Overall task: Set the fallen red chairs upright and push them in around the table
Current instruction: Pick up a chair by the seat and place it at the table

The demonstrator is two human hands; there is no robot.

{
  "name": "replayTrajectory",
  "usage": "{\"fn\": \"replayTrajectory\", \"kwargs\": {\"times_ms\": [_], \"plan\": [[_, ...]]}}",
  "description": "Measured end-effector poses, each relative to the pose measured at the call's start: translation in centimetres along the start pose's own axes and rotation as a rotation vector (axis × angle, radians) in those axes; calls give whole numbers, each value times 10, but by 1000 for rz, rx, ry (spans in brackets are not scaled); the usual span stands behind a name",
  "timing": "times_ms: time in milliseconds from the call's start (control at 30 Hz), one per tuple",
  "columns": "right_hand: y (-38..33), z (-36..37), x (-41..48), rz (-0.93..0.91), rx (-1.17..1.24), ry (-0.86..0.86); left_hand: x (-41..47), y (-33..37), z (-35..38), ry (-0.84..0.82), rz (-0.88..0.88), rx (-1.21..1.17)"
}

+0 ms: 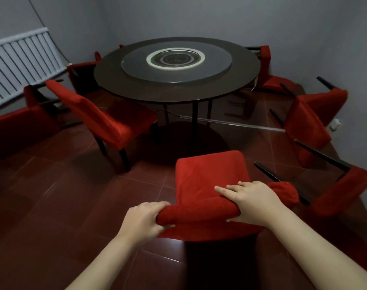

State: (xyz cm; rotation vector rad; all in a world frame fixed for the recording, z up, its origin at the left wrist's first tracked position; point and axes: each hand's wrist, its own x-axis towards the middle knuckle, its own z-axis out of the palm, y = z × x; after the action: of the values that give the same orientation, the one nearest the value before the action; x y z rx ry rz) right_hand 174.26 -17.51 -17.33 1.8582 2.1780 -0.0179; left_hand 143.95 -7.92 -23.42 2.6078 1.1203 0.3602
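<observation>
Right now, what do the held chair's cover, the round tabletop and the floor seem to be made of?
Held chair: soft red fabric cover, matte; it creases and bunches under both hands' grip.
Round tabletop: dark and smooth, likely lacquered wood or laminate, with what looks like a glass turntable on top, judging by its pale translucent sheen.
Floor: dark red glazed tiles; grout lines and glossy reflections show.

all the chairs are the same bright red fabric with black legs: the near chair [209,181], the upright one on the left [107,120], the tipped ones on the right [312,122]. round table [157,88] is a dark brown-black, and its turntable [216,68] is grey with a pale cream ring in the middle. floor [52,195] is dark red tile with lighter grout lines, walls [178,17] are plain grey, and the radiator [17,59] is white and ribbed
</observation>
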Motion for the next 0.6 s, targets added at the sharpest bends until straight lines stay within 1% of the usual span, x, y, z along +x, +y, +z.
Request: {"fn": "replayTrajectory", "kwargs": {"times_ms": [100,167,233,367,500,600], "plan": [[21,8,-11,-1,11,-34,10,22,7,33,-1,64],[34,16,-18,10,15,-37,17,35,9,-22,-10,84],[48,26,-27,33,24,18,25,50,14,-86,-20,99],[67,41,-35,88,14,66,36,74,21,-98,-34,115],[68,44,-39,225,-5,110,42,85,27,-91,-57,121],[67,46,-43,313,12,149,45,90,27,-131,-47,153]]}}
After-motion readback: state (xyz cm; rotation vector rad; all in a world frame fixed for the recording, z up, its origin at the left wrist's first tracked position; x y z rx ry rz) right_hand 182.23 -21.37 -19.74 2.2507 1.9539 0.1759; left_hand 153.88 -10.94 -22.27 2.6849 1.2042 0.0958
